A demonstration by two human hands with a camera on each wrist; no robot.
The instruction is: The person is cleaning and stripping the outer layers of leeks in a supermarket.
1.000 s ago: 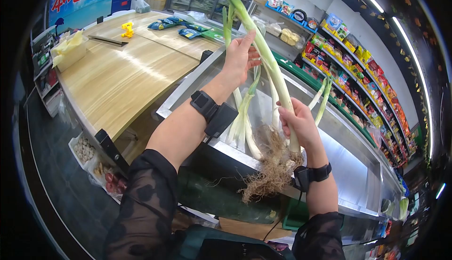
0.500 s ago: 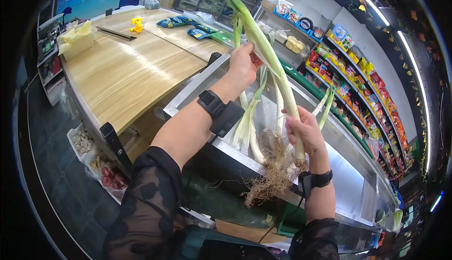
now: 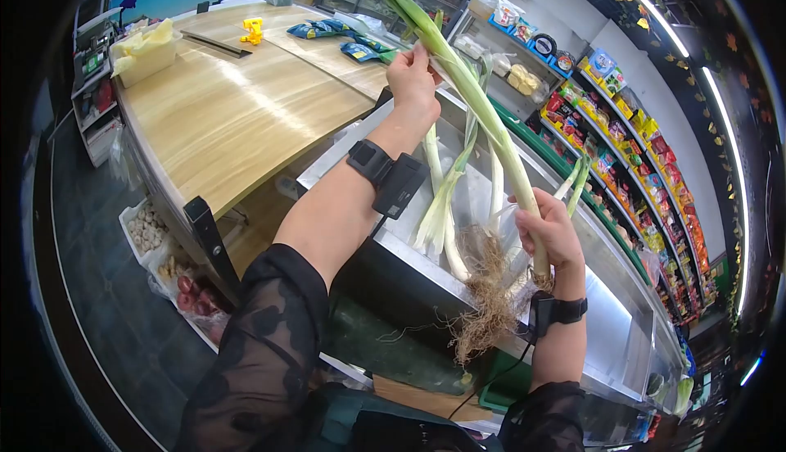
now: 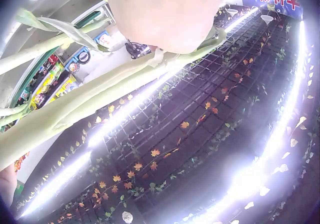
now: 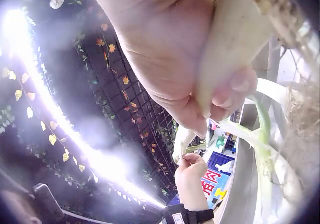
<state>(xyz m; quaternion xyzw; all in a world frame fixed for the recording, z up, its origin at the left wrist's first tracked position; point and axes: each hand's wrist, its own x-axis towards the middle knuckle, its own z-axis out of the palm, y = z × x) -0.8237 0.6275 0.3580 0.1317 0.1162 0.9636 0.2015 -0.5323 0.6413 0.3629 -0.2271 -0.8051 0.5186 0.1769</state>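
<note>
A long leek (image 3: 483, 112) slants up across the head view, green top at upper left and white base at lower right. My right hand (image 3: 553, 227) grips its white shaft low down, thumb across the front. Higher up, my left hand (image 3: 413, 83) pinches at the outer leaf near the green part; in the right wrist view its fingertips meet beside the stalk. Several more leeks (image 3: 446, 243) lie behind in the metal trough (image 3: 332, 165), their tangled brown roots (image 3: 483, 313) hanging over its front edge.
Left of the trough stands a wood-topped table (image 3: 237, 116) with blue packets (image 3: 319, 29) and a yellow object (image 3: 252, 32). Crates of garlic (image 3: 146, 231) and red onions (image 3: 196, 296) sit low at the left. Shelves of packaged goods (image 3: 630, 149) line the right.
My left hand has gone from spread fingers against the stalk to pinching its leaf, shifting toward the green top. My right hand keeps its grip low on the shaft. The head view has shifted slightly.
</note>
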